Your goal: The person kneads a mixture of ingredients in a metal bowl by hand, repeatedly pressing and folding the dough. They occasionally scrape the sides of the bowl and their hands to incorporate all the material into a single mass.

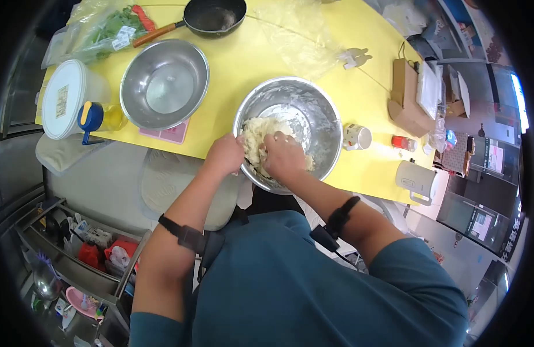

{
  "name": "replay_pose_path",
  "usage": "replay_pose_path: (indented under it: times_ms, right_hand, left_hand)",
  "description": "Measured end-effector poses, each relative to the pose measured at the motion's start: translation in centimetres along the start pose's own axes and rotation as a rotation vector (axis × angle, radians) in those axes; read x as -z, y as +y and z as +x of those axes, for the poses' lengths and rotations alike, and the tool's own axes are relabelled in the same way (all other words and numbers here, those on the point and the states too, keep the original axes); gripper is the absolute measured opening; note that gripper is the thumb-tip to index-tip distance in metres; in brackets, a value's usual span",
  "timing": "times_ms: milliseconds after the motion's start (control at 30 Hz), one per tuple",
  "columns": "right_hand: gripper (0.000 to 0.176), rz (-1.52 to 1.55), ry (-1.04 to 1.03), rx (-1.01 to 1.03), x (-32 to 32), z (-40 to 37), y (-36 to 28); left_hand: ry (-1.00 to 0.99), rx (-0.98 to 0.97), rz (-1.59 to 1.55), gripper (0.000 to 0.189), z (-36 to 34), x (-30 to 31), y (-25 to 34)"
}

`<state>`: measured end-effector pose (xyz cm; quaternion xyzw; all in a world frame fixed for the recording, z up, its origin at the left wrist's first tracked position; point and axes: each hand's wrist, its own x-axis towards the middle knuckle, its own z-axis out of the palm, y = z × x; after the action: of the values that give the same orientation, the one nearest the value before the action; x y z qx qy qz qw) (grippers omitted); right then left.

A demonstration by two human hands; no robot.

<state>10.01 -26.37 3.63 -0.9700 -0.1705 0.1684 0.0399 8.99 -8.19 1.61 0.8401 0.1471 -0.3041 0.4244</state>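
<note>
A metal bowl stands at the front edge of the yellow table, with crumbly pale dough in its left part and floury smears on its inner wall. At the bowl's left rim is my left hand, its fingers closed around the edge. My right hand is inside the bowl, pressed on the dough with curled fingers, and bits of dough cling to them. The dough under my right palm is hidden.
Left of the bowl are an empty metal basin, a white-lidded tub and a blue-topped oil jug. A black pan lies behind. On the right stand a patterned cup, a red jar and a white kettle.
</note>
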Motion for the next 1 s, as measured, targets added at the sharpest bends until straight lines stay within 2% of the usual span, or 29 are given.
replay_pose_path:
  times_ms: [133, 200, 300, 400, 433, 533, 633, 733, 767, 867, 967, 1000]
  right_hand:
    - [0.029, 0.056, 0.085, 0.013, -2.4, 4.6, 2.4]
    - [0.028, 0.05, 0.203, 0.017, -3.7, 5.9, 3.6]
    - [0.029, 0.114, 0.26, -0.012, -2.8, 6.3, 3.4]
    - [0.038, 0.23, -0.083, -0.137, -0.1, 6.8, 4.0]
    - [0.044, 0.101, -0.089, 0.144, -1.0, 7.6, 6.9]
    - [0.049, 0.286, 0.183, -0.01, 4.7, 7.1, 8.3]
    - [0.052, 0.533, -0.073, -0.224, -1.1, 10.5, 8.5]
    - [0.057, 0.591, -0.265, -0.316, -2.0, 13.4, 7.0]
    - [0.054, 0.638, -0.288, -0.277, -2.0, 13.4, 6.3]
    - [0.05, 0.121, -0.347, 0.14, 2.2, 9.5, 4.6]
    - [0.037, 0.078, -0.342, 0.212, 4.7, 0.4, 2.3]
    - [0.037, 0.019, -0.334, 0.227, 4.2, -1.9, 2.1]
  left_hand:
    - [0.041, -0.002, 0.103, 0.046, 0.6, -1.1, -0.8]
    - [0.007, -0.015, 0.096, 0.046, 0.6, -1.2, -0.7]
    - [-0.061, 0.023, 0.009, 0.045, -0.6, 0.2, 0.3]
    - [-0.027, -0.027, -0.027, 0.045, -0.3, 0.6, 0.4]
    - [-0.016, -0.048, -0.024, 0.045, -0.3, 0.0, 0.0]
    - [-0.032, 0.028, -0.073, 0.043, -1.1, 0.6, 1.1]
    - [-0.054, 0.053, -0.082, 0.046, -1.6, 1.3, 2.1]
    - [0.008, 0.028, 0.041, 0.047, -0.8, 0.3, 1.3]
    - [0.002, 0.023, 0.003, 0.047, -1.0, 0.3, 1.4]
    - [0.037, 0.009, 0.05, 0.046, -0.3, -0.1, 1.0]
    - [-0.002, 0.05, -0.08, 0.045, -1.0, 0.3, 2.3]
    - [0.037, -0.006, -0.013, 0.045, -0.7, -0.5, 2.1]
